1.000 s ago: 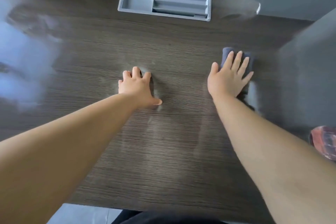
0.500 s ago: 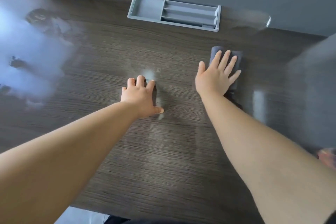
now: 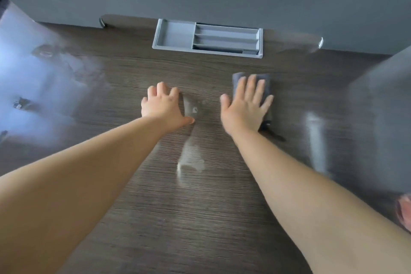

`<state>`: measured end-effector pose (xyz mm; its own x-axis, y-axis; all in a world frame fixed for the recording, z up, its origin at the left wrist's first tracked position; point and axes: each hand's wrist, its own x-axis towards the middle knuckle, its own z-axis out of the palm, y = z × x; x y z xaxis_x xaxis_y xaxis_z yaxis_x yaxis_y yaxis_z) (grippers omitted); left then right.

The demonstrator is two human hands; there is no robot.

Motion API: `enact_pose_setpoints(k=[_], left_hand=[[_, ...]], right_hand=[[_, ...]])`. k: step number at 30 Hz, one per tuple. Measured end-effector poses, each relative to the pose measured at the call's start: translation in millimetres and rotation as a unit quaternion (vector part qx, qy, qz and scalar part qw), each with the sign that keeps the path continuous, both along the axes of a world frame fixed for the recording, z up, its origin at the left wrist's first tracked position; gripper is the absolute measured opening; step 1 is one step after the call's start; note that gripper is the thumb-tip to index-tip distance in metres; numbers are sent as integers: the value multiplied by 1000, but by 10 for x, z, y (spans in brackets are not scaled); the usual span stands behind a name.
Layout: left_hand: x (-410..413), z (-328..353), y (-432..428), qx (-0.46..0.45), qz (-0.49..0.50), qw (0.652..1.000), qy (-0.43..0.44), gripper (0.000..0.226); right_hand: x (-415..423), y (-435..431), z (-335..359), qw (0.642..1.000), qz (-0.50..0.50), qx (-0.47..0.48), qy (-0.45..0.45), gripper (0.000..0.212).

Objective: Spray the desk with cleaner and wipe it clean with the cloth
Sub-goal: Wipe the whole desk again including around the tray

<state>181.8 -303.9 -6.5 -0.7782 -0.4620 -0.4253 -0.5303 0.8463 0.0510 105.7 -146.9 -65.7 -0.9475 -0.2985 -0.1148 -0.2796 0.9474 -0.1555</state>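
Note:
The dark wood-grain desk fills the view. A folded dark grey cloth lies flat on it right of centre, and my right hand presses on it with straight spread fingers. Only the cloth's far edge and right side show past the hand. My left hand rests on the bare desk just left of it, fingers bent at the knuckles, holding nothing. Wet streaks glisten between and below the hands. No spray bottle is visible.
A grey plastic organiser tray sits at the desk's back edge against the grey wall. Bright window glare covers the left side. A grey side panel rises at the right, with a pinkish object at the right edge.
My right hand has slid the cloth leftwards across the desk, closer to my left hand. The left hand has stayed in place. A wet streak now shows to the right of the cloth.

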Motion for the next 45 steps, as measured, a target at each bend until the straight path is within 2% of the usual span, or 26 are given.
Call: enact_pose_setpoints(k=[2,4,5,6,8,10,12,13,15,17,18,20,22,23,25,26,28,30,32,34,36,38,39,41,43,45], left_hand=[[-27,-48,-98,12,22,999,-23,104],[-55,-93,-186,44,44,997,-46,113],[-60,-98,-199,53,46,996,-53,114],[-71,-97,-206,55,41,996,-59,115],[-89,-97,-199,54,32,996,-67,114],[-107,-116,-222,50,32,996,-66,113],[-122,-116,-231,49,31,996,-68,112],[-130,-117,-229,49,30,996,-69,112],[-138,-116,-229,46,27,996,-70,113],[-141,-117,-229,47,27,996,-70,114],[-141,-116,-232,47,27,996,-68,114],[-139,-111,-232,49,27,996,-66,114],[-132,-120,-225,49,23,996,-67,115],[-132,-129,-227,47,23,996,-65,115],[-135,-131,-233,46,30,997,-61,114],[-141,-122,-234,46,31,997,-58,113],[-132,-121,-227,48,33,997,-54,113],[-126,-143,-224,49,34,997,-49,115],[-118,-156,-227,47,35,997,-47,116],[-116,-155,-238,47,36,997,-47,116],[-107,-165,-251,48,36,997,-43,116],[-117,-166,-236,46,32,997,-44,116],[-123,-159,-232,46,28,997,-51,117],[-115,-125,-275,63,12,995,-73,118],[-90,-49,-430,102,-10,991,-83,112],[-40,36,-619,126,-26,989,-69,101]], right_hand=[[239,59,-51,975,221,-8,31,67],[36,258,-70,932,359,-2,48,64],[-134,338,-93,933,356,5,55,63],[-304,392,-102,951,303,16,62,63],[-563,374,-52,993,107,24,36,61],[-639,128,-28,998,-61,27,21,62],[-507,-229,5,993,-113,22,0,66],[-394,-377,16,997,-76,22,-7,68],[-134,-532,4,995,92,30,-2,69],[-146,-436,25,968,250,30,2,67],[-275,-339,19,956,291,28,13,65],[-560,-115,-13,969,244,36,28,61],[-728,32,-8,998,56,27,19,60],[-734,9,-18,999,-31,22,15,60],[-607,-258,-10,994,-107,20,1,65],[-505,-412,9,996,-90,19,-8,67],[-288,-619,12,999,43,26,-5,67],[-214,-589,28,978,206,21,1,65],[-385,-395,-3,955,295,19,14,61],[-559,-230,-37,971,237,18,34,58],[-602,-272,-56,997,71,13,33,58],[-433,-520,-41,1000,-13,14,13,61],[-303,-620,-31,1000,10,19,8,62],[-68,-661,-35,987,158,11,15,62],[-63,-487,-25,949,313,1,30,60],[-228,-311,-47,941,335,9,38,60]])
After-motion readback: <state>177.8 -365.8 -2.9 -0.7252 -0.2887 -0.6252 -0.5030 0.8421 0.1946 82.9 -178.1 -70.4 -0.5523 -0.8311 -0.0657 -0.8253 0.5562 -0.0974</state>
